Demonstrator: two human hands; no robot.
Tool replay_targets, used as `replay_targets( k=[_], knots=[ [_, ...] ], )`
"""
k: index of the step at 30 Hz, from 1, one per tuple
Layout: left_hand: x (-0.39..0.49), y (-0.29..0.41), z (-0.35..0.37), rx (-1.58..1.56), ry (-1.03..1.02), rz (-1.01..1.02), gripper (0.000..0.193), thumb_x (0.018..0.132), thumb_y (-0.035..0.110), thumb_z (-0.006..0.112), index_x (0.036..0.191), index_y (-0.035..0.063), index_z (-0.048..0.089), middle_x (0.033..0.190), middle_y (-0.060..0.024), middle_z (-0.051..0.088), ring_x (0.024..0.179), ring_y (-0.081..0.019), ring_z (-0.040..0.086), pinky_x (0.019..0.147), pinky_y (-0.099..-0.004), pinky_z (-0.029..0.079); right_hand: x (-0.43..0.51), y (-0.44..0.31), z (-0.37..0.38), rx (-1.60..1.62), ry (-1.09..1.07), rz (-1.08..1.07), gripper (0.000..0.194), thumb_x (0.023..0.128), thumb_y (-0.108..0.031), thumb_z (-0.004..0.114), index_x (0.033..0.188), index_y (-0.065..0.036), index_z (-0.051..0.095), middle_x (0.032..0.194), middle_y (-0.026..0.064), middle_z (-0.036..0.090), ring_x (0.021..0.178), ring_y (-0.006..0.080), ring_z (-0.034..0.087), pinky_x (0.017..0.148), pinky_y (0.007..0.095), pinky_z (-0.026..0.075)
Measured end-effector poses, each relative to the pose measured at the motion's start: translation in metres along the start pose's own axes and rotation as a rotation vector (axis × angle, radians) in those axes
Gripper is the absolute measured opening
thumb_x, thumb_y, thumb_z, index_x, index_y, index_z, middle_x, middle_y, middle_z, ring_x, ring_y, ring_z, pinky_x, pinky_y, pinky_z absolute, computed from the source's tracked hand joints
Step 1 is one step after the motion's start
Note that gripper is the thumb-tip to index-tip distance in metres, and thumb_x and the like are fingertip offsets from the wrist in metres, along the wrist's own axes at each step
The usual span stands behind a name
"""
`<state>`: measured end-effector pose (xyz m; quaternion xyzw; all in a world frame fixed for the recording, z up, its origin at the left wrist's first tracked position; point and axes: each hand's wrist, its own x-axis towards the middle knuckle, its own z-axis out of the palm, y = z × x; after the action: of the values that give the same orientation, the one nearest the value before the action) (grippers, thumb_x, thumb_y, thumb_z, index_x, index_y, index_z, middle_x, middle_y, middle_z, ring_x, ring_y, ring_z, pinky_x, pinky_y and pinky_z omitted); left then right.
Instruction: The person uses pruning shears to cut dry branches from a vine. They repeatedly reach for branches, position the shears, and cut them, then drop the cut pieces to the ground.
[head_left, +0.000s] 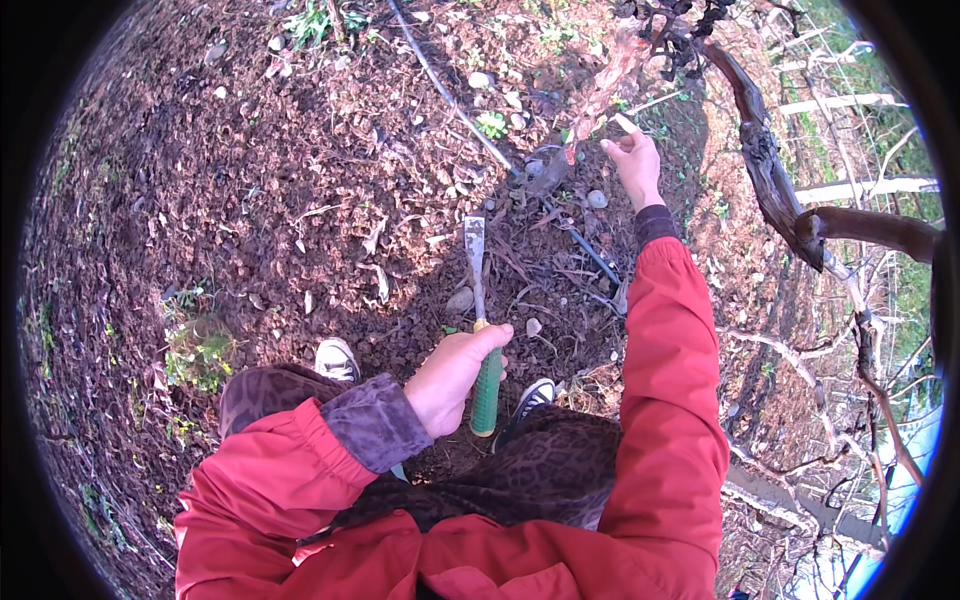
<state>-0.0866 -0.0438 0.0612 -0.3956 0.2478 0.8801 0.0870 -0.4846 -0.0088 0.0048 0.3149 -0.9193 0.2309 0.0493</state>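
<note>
My left hand (457, 375) is closed around the green ribbed handle (487, 394) of a scraper. Its flat, worn metal blade (475, 247) points away from me, above the soil. My right hand (636, 165) reaches out beside the grapevine trunk (600, 97), with thumb and index finger apart and nothing visible between them. The index fingertip is bright in the sun. Reddish, stripped-looking wood shows along the trunk, while its base (551, 176) is darker and in shade. Whether my right fingers touch the trunk cannot be told.
A thin irrigation hose (450, 97) runs across the ground past the trunk base. Dark, thick vine branches (765, 157) hang at the right, with thinner canes (795, 360) below. Stones (460, 300), dry leaves and bark strips lie on the soil around my sneakers (337, 361).
</note>
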Motion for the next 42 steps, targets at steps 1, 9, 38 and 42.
replay_targets(
  k=[1,9,38,42],
  knots=[
    [0.001,-0.001,-0.001,0.009,-0.002,0.001,0.027,0.083,0.033,0.061,0.083,0.0065,0.054,0.072,-0.0010,0.051,0.068,-0.0114,0.048,0.066,-0.0269,0.038,0.006,-0.007,0.008,0.109,0.031,-0.047,0.044,0.071,-0.028,0.074,0.113,-0.020,0.063,0.093,0.0130,0.063,0.081,0.0247,0.062,0.071,0.0346,0.048],
    [0.009,0.001,-0.009,0.064,-0.028,-0.034,0.033,0.083,0.035,0.063,0.097,0.0067,0.053,0.086,-0.0065,0.056,0.082,-0.0184,0.054,0.078,-0.0331,0.043,-0.001,0.010,0.018,0.188,0.282,0.305,0.020,0.075,-0.027,0.070,0.088,-0.011,0.071,0.076,0.0085,0.068,0.070,0.0212,0.064,0.067,0.0330,0.048],
    [0.031,-0.020,0.016,0.401,-0.080,0.168,0.040,0.090,0.041,0.048,0.094,0.0034,0.059,0.089,-0.0063,0.060,0.077,-0.0140,0.054,0.074,-0.0331,0.042,-0.306,-0.109,-0.024,1.022,-0.619,0.646,0.015,0.071,0.000,0.058,0.086,-0.002,0.055,0.067,0.0032,0.053,0.045,0.0118,0.046,0.041,0.0265,0.040],
    [0.027,-0.023,0.012,0.542,-0.082,0.218,0.052,0.088,0.045,0.051,0.122,0.0045,0.052,0.125,-0.0078,0.048,0.120,-0.0175,0.036,0.101,-0.0400,0.023,-0.284,-0.062,0.010,0.544,-0.435,0.619,0.006,0.076,-0.010,0.062,0.075,-0.005,0.058,0.056,-0.0001,0.051,0.042,0.0099,0.046,0.038,0.0266,0.036]
  ],
)
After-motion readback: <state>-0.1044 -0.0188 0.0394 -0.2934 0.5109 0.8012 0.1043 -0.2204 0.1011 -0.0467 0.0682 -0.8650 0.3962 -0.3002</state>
